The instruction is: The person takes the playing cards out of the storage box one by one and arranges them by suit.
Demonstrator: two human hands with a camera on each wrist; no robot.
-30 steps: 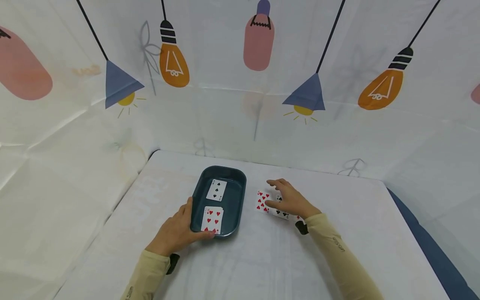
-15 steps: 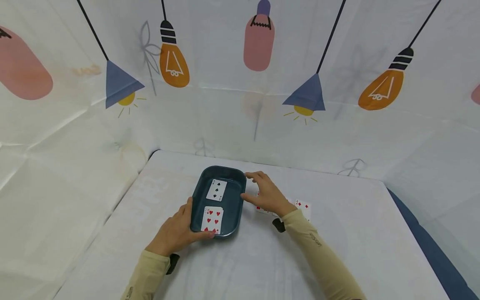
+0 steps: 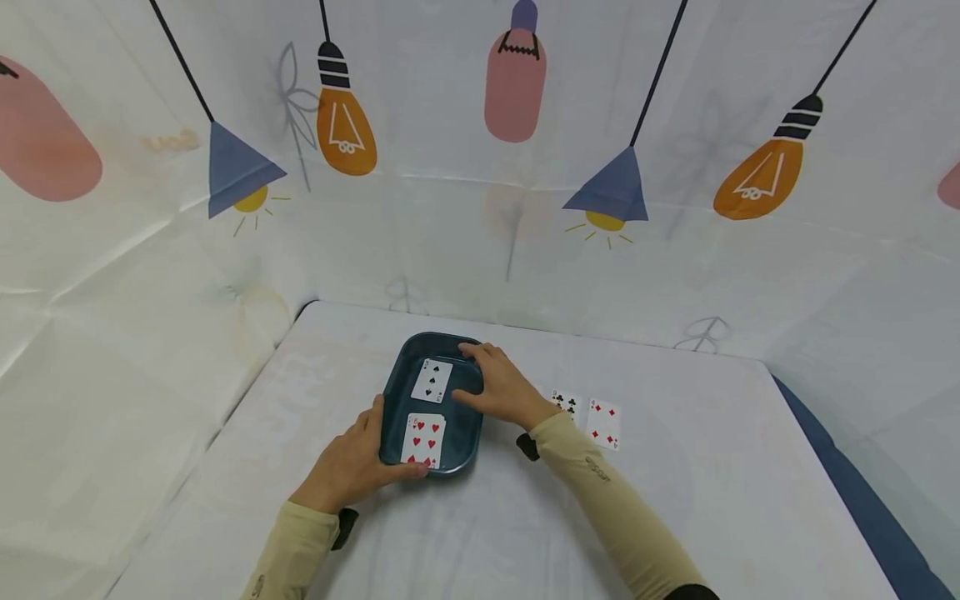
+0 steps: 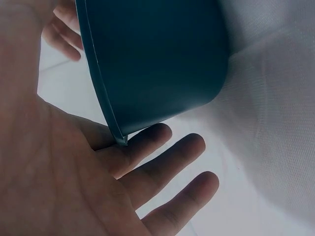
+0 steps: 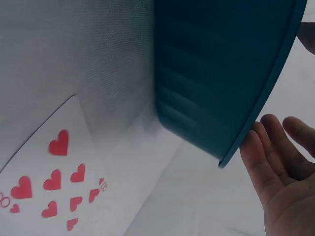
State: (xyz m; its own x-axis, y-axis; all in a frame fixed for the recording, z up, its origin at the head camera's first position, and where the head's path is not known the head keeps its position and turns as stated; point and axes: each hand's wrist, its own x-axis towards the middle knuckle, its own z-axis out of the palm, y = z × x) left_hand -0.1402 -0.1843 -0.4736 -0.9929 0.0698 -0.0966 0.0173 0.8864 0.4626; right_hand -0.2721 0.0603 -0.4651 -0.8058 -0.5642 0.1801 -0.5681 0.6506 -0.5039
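Observation:
A dark teal tray (image 3: 462, 433) stands on the table, holding a spades card (image 3: 432, 381) towards its far end and a six of hearts (image 3: 424, 440) at its near end. My left hand (image 3: 356, 458) grips the tray's near-left corner, thumb along the near rim and fingers outside the left wall. Over the right rim reaches my right hand (image 3: 512, 389), its thumb and fingers apart above the tray's inside; no card shows between them. An eight of hearts (image 5: 51, 184) lies on the table beside the tray in the right wrist view; my right hand hides it in the head view.
Right of the tray, a clubs card (image 3: 564, 402), partly covered by my right hand, lies beside a four of diamonds (image 3: 603, 424). The white-covered table (image 3: 712, 483) meets a patterned hanging sheet (image 3: 450, 242) at its back edge.
My right hand has moved left from above the loose cards to over the tray's right side, uncovering the four of diamonds. My left hand and the tray have stayed in place.

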